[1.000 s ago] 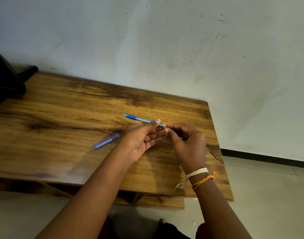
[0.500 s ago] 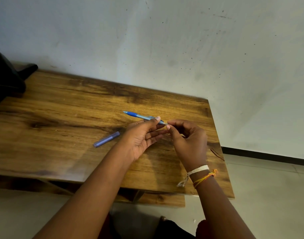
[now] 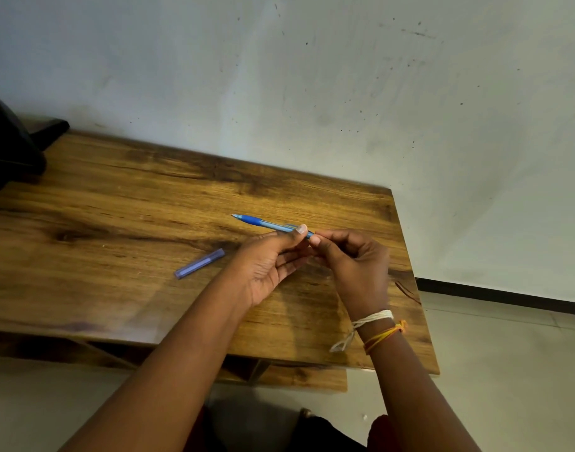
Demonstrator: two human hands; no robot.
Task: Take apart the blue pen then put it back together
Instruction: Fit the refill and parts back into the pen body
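Note:
The blue pen [image 3: 266, 223] is held just above the wooden table [image 3: 116, 223], its tip pointing to the far left. My left hand [image 3: 269, 262] pinches its rear part between thumb and fingers, palm turned up. My right hand [image 3: 354, 262] grips the pen's back end with its fingertips, right against my left thumb; that end is hidden under the fingers. The pen's blue cap [image 3: 199, 263] lies on the table to the left of my left hand, apart from it.
A dark object [image 3: 9, 148] stands at the table's far left corner. The table's right edge runs close to my right wrist, with a tiled floor [image 3: 507, 370] beyond. A white wall [image 3: 312, 76] backs the table.
Both hands and the pen stay almost where they were; the fingertips shifted only slightly at the pen's back end. The cap has not moved.

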